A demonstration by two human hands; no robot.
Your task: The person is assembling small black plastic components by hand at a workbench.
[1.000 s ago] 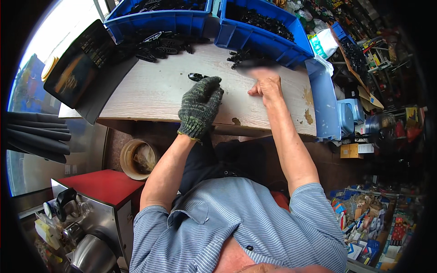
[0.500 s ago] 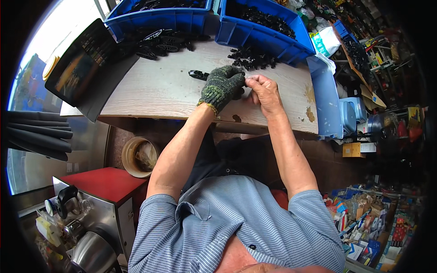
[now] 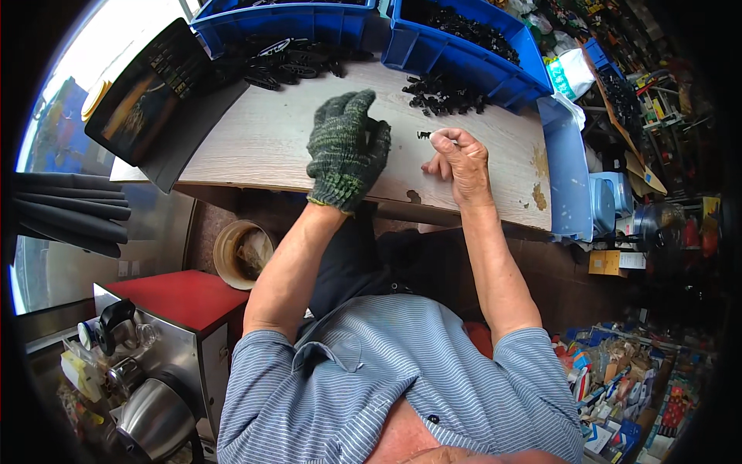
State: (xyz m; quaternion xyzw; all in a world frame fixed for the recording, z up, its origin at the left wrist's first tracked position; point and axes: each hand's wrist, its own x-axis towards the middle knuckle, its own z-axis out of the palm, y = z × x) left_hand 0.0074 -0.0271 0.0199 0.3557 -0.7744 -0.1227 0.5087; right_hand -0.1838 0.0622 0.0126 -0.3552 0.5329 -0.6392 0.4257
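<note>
My left hand [image 3: 348, 147], in a dark green and black knitted glove, is over the middle of the tabletop [image 3: 267, 147]. Its fingers curl downward with the thumb on the right side; whatever lies under the palm is hidden. To its right, bare, is my right hand [image 3: 466, 158], thumb and forefinger pressed together, the other fingers bent. At those fingertips shows a small black toothed plastic piece [image 3: 423, 134]. A pile of similar small black pieces [image 3: 444, 95] lies beyond the right hand. Larger black oval parts [image 3: 290, 63] are heaped at the far left.
Two blue bins, a left bin [image 3: 282, 27] and a right bin [image 3: 471, 58], stand at the back with black parts. A dark screen-like panel [image 3: 147, 97] leans at the left. A blue tray [image 3: 564, 170] borders the right edge. A bucket [image 3: 241, 251] sits below.
My left hand has drawn away to the left from the right hand, covering the spot where a black oval part lay. My right hand stays pinched, with a small black piece now visible at its fingertips.
</note>
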